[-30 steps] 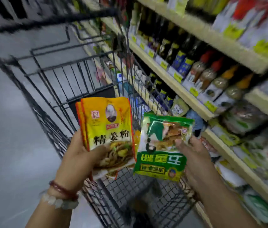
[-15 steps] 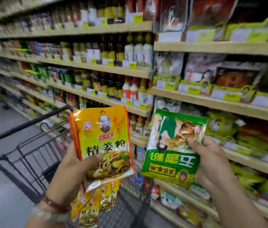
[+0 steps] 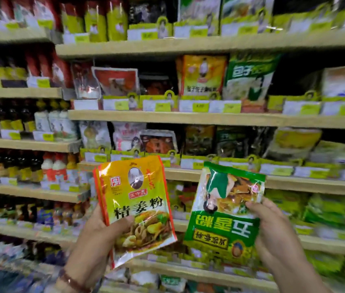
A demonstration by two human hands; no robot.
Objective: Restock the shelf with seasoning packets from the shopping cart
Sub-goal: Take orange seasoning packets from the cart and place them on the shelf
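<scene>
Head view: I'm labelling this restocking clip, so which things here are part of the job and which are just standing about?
Part of the job:
- yellow seasoning packets, gripped in the left hand
- green seasoning packet, upside down, pinched by the right hand
- packet shelves ahead

Just standing about:
- sauce bottles on the shelves to the left
- price tags along the shelf edges

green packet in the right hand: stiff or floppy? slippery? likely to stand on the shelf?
The green packet is probably floppy: it is a thin flat pouch, its film rippling where the right hand pinches one edge. Likely somewhat slippery, since the film shows glossy highlights. It would probably not stand alone; shelf packets lean behind label holders.
</scene>
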